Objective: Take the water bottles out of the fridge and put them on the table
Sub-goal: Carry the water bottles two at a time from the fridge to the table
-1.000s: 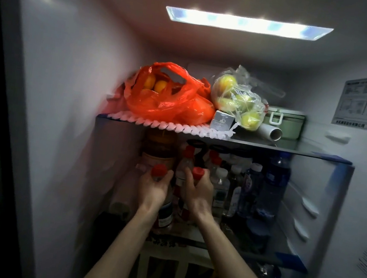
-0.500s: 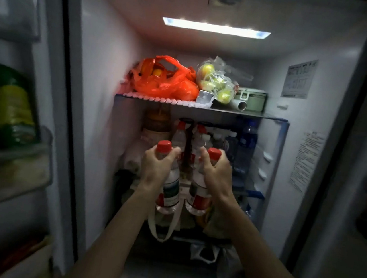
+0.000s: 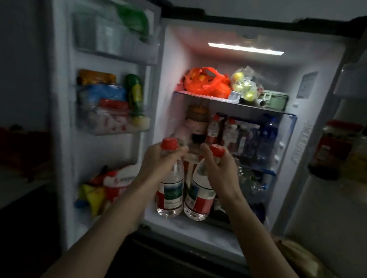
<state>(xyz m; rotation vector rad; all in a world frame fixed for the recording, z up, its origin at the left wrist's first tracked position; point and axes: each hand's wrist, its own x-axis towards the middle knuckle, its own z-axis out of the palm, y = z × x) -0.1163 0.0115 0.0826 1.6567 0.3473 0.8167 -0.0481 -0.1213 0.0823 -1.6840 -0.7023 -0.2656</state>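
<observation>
Before the open fridge (image 3: 311, 155):
Bottles held: two; left hand (image 3: 160, 159) gripped left bottle (image 3: 171, 191), right hand (image 3: 220, 169) gripped right bottle (image 3: 198, 194).
Shelf bottles (image 3: 243, 135): blurred, uncountable.

The scene is viewed by a single wide-angle head camera, aimed forward and slightly down from just in front of the open fridge (image 3: 239, 60), so that both door racks are taken in at the edges and both forearms are seen reaching in from the bottom.
</observation>
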